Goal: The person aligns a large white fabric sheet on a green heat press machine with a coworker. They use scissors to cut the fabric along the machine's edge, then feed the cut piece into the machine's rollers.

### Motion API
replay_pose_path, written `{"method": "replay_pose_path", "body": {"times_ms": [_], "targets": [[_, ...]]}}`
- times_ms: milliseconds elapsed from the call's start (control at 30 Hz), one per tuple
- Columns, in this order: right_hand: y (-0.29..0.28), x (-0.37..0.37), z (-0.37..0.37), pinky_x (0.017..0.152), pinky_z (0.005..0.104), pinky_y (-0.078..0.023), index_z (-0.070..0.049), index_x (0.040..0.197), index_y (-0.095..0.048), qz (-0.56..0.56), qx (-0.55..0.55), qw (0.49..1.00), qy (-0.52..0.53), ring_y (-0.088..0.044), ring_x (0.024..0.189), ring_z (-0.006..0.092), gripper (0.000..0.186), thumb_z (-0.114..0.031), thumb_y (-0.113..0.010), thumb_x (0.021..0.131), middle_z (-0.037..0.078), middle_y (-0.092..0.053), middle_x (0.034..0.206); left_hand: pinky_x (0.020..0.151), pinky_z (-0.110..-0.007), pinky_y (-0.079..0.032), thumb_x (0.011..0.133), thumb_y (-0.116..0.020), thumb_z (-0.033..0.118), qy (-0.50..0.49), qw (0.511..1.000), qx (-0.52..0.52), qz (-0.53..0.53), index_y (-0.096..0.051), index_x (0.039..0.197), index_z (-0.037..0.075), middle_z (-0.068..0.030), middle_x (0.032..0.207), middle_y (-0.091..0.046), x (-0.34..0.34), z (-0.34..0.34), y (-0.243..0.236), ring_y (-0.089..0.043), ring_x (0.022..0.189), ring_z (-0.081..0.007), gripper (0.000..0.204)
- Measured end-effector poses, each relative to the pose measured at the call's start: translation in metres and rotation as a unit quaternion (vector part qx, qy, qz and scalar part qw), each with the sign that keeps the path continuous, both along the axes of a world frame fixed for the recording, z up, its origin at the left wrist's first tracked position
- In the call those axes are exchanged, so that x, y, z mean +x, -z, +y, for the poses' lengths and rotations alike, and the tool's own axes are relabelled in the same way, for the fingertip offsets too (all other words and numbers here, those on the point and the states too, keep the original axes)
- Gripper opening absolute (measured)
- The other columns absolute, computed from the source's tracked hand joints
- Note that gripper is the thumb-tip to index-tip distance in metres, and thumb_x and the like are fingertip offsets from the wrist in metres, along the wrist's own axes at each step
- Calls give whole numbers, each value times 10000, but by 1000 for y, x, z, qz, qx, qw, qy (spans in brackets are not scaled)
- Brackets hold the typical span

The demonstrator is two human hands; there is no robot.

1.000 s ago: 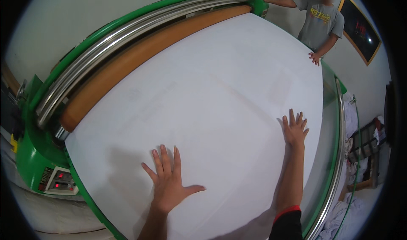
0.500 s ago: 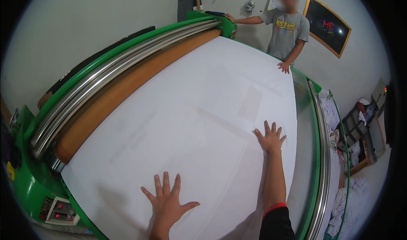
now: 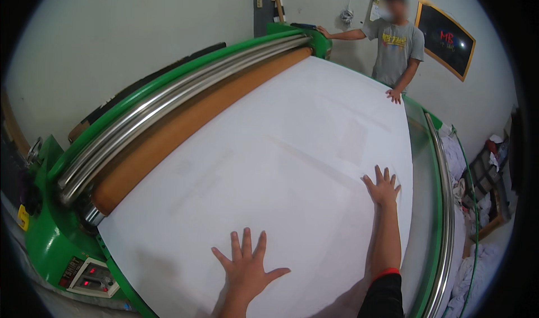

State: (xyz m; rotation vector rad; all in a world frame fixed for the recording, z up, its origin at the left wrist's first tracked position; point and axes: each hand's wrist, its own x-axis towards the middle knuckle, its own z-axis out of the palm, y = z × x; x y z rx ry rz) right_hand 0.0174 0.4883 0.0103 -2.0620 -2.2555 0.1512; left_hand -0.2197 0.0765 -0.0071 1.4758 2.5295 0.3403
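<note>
A large white sheet [image 3: 264,183] lies spread on a green machine [image 3: 53,245], running up to a long orange-brown roller [image 3: 185,110] with steel bars [image 3: 140,116] above it. My left hand [image 3: 247,270] rests palm down on the sheet near its lower middle, fingers spread. Further right and higher, my right hand [image 3: 383,187] also lies on it with spread fingers, close to its right edge. At the far end another person in a grey T-shirt [image 3: 396,57] has one hand [image 3: 394,95] at the sheet's far corner and the other [image 3: 324,32] on the machine's end housing.
A control box [image 3: 95,277] with red displays sits at the lower left. Along the right run a steel rail [image 3: 443,217] and a green hose [image 3: 475,217], beside piles of white cloth [image 3: 457,155] and a dark crate [image 3: 477,183]. A framed black board [image 3: 446,37] hangs behind.
The view has shifted, showing more of the back wall, and the machine and hands appear lower in the picture than a second ago. Both my hands remain spread on the sheet.
</note>
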Motion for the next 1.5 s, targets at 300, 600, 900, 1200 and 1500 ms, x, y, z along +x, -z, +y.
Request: {"method": "replay_pose_path", "body": {"times_ms": [300,600,900,1200,1500], "targets": [[-3,-5,-4,1274,756,-51,-292,1722,-324,-12,19,1000,19,-97,1662,478,985,-852,-493,931,149,-203,1811,1125,-902,14,824,-579,939,10,1000,5,17,-331,1716,171,-256,1785,-199,-2,0,-1,-82,1650,-509,1203],[-4,-5,0,1272,759,-59,-305,1722,-320,4,1,1000,16,-116,1659,476,1001,-862,-509,912,146,-202,1811,1149,-883,11,836,-580,929,9,1000,5,9,-326,1716,167,-249,1786,-198,-3,1,-4,-84,1653,-498,1192],[0,-12,2,1269,766,-75,-310,1722,-319,-3,4,1000,12,-121,1658,478,991,-864,-496,919,142,-196,1813,1162,-871,17,851,-592,908,6,1000,-5,-2,-312,1720,160,-246,1788,-189,-7,-1,-11,-67,1658,-487,1181],[24,25,41,1252,792,-81,-349,1729,-284,-17,-10,999,38,-102,1675,418,990,-871,-503,916,72,-169,1829,1155,-884,-40,848,-616,886,26,1000,-4,-16,-314,1718,168,-221,1789,-195,-7,-3,-15,-83,1657,-474,1168],[37,28,51,1273,755,-100,-355,1725,-293,-60,17,998,-11,-155,1673,389,904,-836,-445,974,66,-202,1822,1181,-865,-80,856,-699,804,16,999,17,-47,-332,1707,144,-193,1790,-213,-11,-11,-21,-106,1665,-439,1138]]}}
